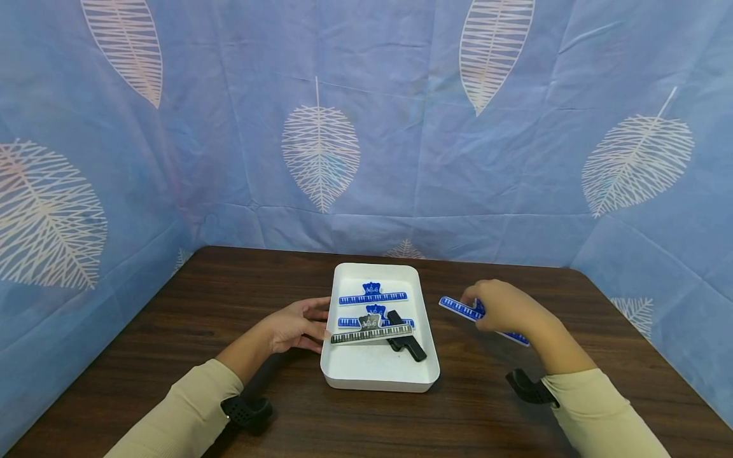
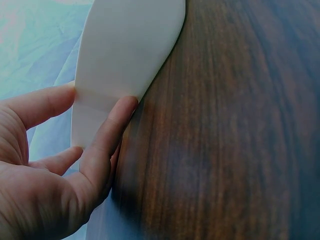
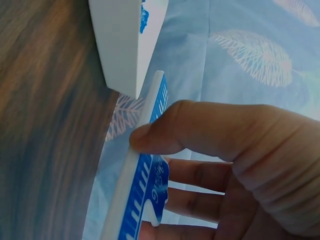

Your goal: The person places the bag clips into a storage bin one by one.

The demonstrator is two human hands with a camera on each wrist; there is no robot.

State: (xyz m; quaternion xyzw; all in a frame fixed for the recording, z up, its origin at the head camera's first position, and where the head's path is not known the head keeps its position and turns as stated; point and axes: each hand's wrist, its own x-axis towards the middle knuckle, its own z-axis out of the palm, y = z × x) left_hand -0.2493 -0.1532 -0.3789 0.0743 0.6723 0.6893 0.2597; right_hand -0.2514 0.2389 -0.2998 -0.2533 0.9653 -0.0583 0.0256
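Observation:
A white tray [image 1: 378, 375] stands on the table, with my left hand [image 1: 294, 326] at its left side. In the left wrist view the fingertips [image 2: 125, 105] of that hand touch the tray's outer wall [image 2: 132, 45]. To the right of the tray, my right hand [image 1: 509, 308] pinches a blue music clip [image 1: 458, 308] with a piano-key pattern between thumb and fingers. The clip is tilted, held apart from the tray. Inside the tray lie two blue piano-key clips [image 1: 372, 298], a black-and-white one [image 1: 372, 334] and a black pistol-shaped thing [image 1: 413, 347], partly covered.
The dark wooden table [image 1: 275, 407] reaches back to a blue cloth [image 1: 378, 146] with white leaf prints, which hangs behind and along both sides. A black band with a small device [image 1: 247, 412] is on the left wrist, and another [image 1: 531, 388] on the right.

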